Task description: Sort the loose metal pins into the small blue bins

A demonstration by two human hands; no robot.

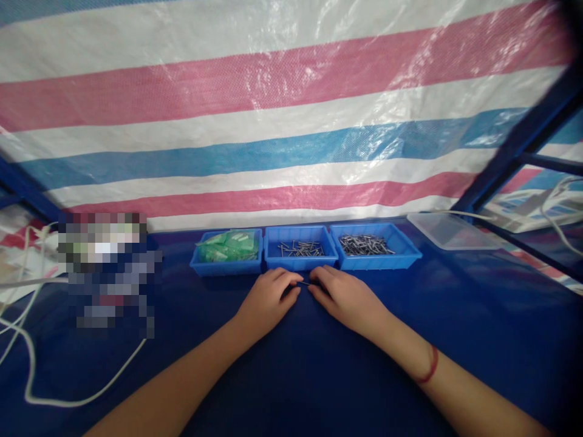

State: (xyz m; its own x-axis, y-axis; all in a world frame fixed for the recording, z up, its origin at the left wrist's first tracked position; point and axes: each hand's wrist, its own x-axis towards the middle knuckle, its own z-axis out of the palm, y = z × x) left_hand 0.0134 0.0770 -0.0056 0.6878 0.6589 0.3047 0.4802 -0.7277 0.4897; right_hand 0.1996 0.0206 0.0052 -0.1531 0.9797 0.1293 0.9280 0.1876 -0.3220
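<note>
My left hand (pixel 272 298) and my right hand (pixel 347 300) rest low over the blue tabletop, fingertips almost meeting. Between them runs a short, thin, dark metal pin (pixel 304 283), one end at the fingers of each hand. Both hands are closed in a loose pinch around its ends; the exact contact is partly hidden by the fingers. Just beyond stands a blue bin (pixel 300 263) with a loose layer of similar metal pins (pixel 301 248). Right of it, another blue bin (pixel 380 262) holds a fuller heap of metal pins (pixel 365 244).
A third blue bin (pixel 228 267) on the left contains green plastic packets (pixel 230 246). A clear plastic lid (pixel 450 232) lies at the back right. White cables (pixel 31 376) loop across the left side, by a blurred patch. A striped sheet (pixel 273 139) hangs behind the table.
</note>
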